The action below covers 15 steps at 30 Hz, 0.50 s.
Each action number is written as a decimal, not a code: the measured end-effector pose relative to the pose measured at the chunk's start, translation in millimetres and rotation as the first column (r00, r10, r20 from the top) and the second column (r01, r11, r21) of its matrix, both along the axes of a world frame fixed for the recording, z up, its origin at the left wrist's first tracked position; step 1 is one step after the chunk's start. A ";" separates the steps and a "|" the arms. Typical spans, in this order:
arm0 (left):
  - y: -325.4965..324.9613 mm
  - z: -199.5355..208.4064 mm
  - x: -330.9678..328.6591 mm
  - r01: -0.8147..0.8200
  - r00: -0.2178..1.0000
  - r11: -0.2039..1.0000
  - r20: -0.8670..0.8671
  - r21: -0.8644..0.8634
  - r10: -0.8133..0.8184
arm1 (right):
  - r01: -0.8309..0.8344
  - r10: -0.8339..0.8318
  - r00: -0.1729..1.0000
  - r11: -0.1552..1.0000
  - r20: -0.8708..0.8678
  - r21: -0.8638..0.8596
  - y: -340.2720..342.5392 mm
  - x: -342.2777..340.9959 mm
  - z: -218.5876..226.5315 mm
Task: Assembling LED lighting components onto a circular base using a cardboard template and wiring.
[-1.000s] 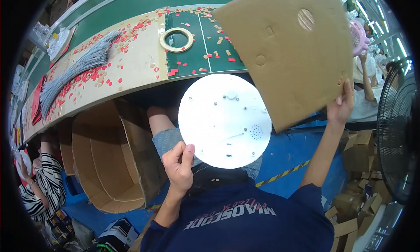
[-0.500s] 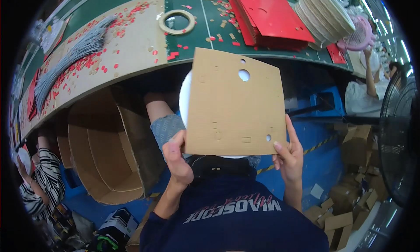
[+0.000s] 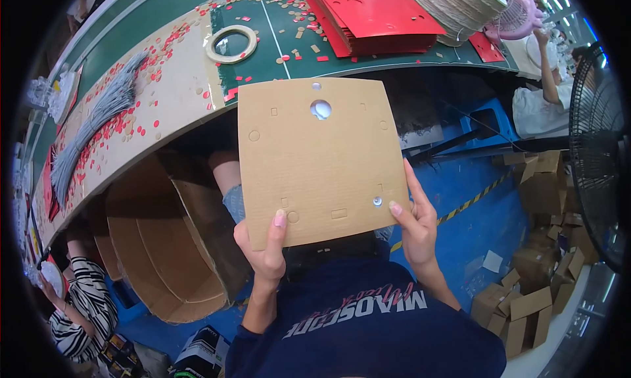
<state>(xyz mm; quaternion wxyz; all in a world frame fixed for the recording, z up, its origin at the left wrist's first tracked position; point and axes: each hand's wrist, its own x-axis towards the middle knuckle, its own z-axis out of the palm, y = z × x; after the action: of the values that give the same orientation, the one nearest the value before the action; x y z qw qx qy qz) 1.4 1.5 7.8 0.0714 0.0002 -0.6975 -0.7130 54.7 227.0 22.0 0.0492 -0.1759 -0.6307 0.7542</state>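
Note:
In front of my lap I hold a flat brown cardboard sheet by its near corners. It has a few punched holes, the largest near its far edge, and several small cut outlines. My left hand grips the near left corner, thumb on top and fingers hidden beneath. At the right edge, my right hand pinches the near corner, thumb on top beside a small hole and a finger stretched along the side. Something white shows through the holes; what it is stays hidden under the sheet.
Beyond the sheet, a green table carries a tape roll, stacked red sheets, grey wire ties, a white spool and scattered punched bits. A large open box stands left; a black fan and cartons stand right. Co-workers sit on both sides.
The sheet has swung left and turned flatter to my view. My left thumb now lies on its top face. The white round edge that stuck out at its left is covered.

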 end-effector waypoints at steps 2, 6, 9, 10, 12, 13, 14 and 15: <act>-2.3 -0.3 1.2 0.016 1.000 1.000 0.010 -0.022 -0.016 | 0.028 -0.026 0.999 0.997 0.029 -0.065 0.1 -1.2 -0.8; -6.8 -0.2 4.0 0.044 0.991 0.999 0.129 0.005 -0.044 | -0.024 0.024 1.000 0.999 -0.008 0.033 -5.4 -3.3 5.8; -8.9 -0.5 5.1 0.006 0.984 0.998 0.180 0.062 -0.017 | -0.067 0.096 0.993 0.939 -0.072 0.337 -1.7 -8.8 -1.5; -9.6 -1.0 4.8 -0.009 0.978 0.994 0.208 0.105 -0.013 | -0.043 0.151 0.979 0.806 -0.135 0.590 1.1 -10.9 -5.3; -8.7 -9.5 6.3 -0.099 0.963 0.983 0.262 0.154 0.056 | -0.051 0.145 0.983 0.803 -0.112 0.593 -1.1 -11.1 -1.4; -10.2 -12.1 7.1 -0.177 0.943 0.962 0.315 0.210 0.105 | -0.048 0.127 0.988 0.794 -0.089 0.606 -2.8 -10.7 0.8; -16.1 -7.2 6.5 -0.186 0.942 0.962 0.314 0.198 0.118 | -0.056 0.136 0.987 0.800 -0.090 0.597 -4.6 -11.4 2.2; -23.2 1.1 3.0 -0.048 0.935 0.956 0.351 0.288 -0.059 | -0.049 0.128 0.988 0.798 -0.089 0.601 -5.0 -13.0 3.7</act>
<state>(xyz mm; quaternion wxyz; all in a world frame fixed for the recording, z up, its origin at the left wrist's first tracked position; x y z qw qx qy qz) 4.4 -21.7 8.8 -0.0587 0.1377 -0.5858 -0.7965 41.6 222.1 25.7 0.1060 -0.0745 -0.8389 0.5286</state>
